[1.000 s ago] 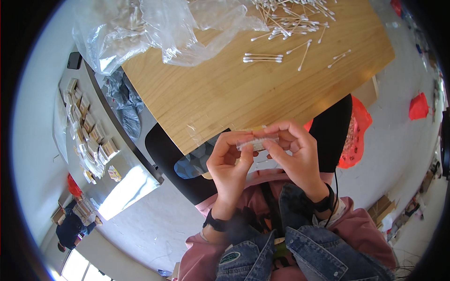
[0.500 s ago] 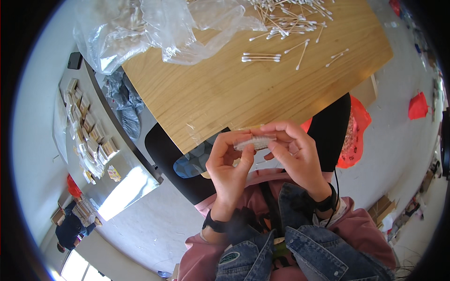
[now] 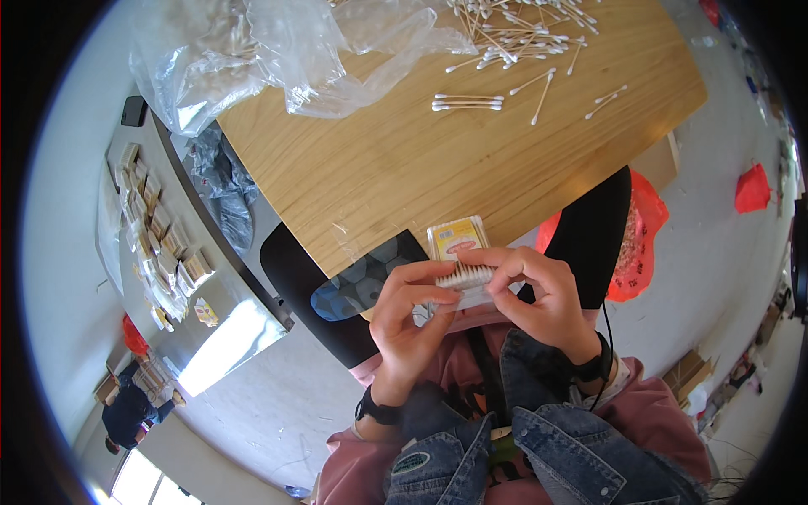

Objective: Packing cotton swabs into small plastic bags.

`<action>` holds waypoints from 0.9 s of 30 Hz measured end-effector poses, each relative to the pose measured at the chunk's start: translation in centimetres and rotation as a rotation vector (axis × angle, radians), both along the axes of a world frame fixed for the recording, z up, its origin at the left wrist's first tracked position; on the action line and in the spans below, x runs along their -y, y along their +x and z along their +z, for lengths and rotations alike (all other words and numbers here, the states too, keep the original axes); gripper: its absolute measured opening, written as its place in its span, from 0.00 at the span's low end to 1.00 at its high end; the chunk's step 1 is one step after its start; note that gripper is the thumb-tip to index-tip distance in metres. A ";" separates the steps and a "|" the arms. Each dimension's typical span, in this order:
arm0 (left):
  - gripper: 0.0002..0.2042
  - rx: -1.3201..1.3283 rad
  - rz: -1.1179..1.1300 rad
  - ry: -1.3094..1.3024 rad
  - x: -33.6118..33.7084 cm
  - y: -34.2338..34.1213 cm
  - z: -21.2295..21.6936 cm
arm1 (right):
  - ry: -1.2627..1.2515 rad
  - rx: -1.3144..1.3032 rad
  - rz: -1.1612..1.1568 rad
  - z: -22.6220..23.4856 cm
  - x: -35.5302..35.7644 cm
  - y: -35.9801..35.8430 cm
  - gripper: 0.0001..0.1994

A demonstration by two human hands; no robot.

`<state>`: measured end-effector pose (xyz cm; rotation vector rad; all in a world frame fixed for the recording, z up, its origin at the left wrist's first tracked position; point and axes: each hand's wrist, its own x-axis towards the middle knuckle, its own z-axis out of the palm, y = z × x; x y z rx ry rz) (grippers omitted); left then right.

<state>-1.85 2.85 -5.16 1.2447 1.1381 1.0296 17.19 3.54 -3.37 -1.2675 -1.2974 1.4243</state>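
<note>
I have the left hand (image 3: 409, 310) and right hand (image 3: 543, 296) both pinching the swab pack (image 3: 457, 236), about equally near: one o'clock from the left, ten from the right, long axis seemingly toward twelve, by the table (image 3: 379, 168) edge.

The pack (image 3: 457, 236) is between the left hand (image 3: 410, 307) and the right hand (image 3: 543, 296), by the near edge of the table (image 3: 379, 177). At the far side of the table, a bag (image 3: 311, 63) lies on the left and a pile of cotton swabs (image 3: 539, 40) lies to its right, with a row of swabs (image 3: 467, 103) in front. Off to the left, lots of packs (image 3: 164, 244) lie on another table (image 3: 220, 341).
</note>
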 end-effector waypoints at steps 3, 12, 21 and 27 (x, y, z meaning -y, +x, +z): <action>0.09 -0.051 -0.011 0.061 0.1 -0.1 0.1 | 0.043 0.023 0.060 0.1 0.0 0.3 0.05; 0.20 -0.093 0.076 -0.063 -0.2 0.3 -0.2 | -0.051 0.026 0.004 -0.6 -0.2 -0.4 0.18; 0.22 -0.295 -0.097 0.214 -2.1 0.1 0.1 | 0.044 0.088 -0.016 -1.6 -0.3 -0.9 0.20; 0.21 -0.298 -0.120 0.206 -2.6 -0.2 0.0 | 0.043 0.033 -0.017 -1.6 -0.4 -1.0 0.21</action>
